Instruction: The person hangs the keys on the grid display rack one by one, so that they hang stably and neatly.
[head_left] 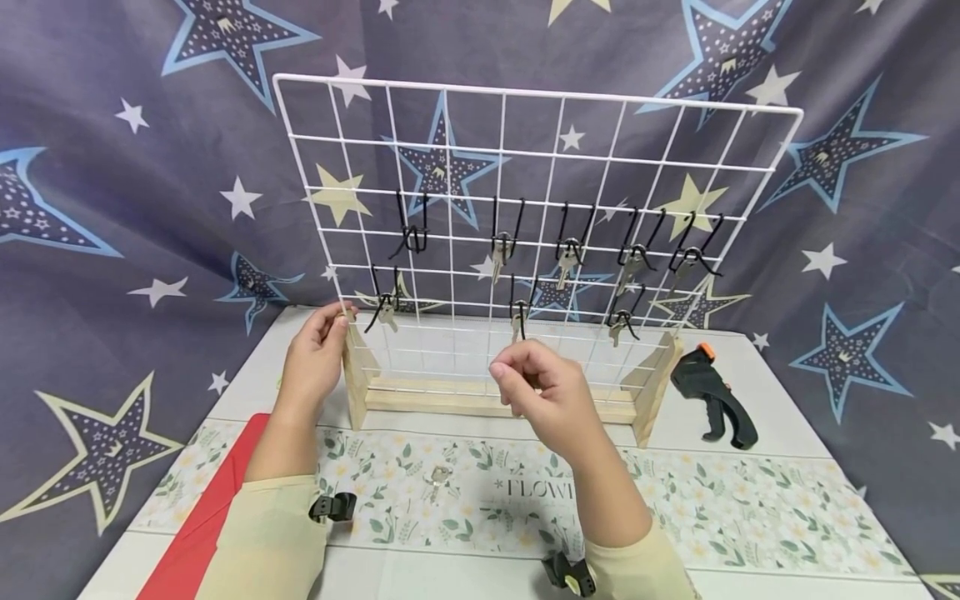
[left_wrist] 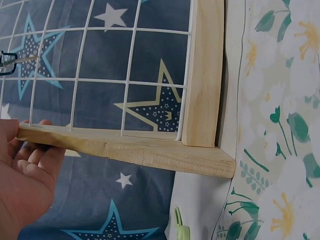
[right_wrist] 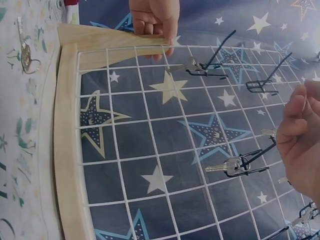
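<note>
A white wire grid rack stands upright in a wooden base. My left hand grips the top of the left wooden side piece, thumb on one face and fingers on the other. My right hand is raised before the grid, below the lower middle hook, with fingers curled and thumb tip at the index finger; nothing shows between them. A key hangs on that hook. More keys hang on several black hooks in two rows; the upper left hook shows no key.
Keys on a ring lie on the flowered mat in front of the base. A black clamp with an orange tip lies right of the rack. Something red and flat lies under the left forearm. A starry cloth hangs behind.
</note>
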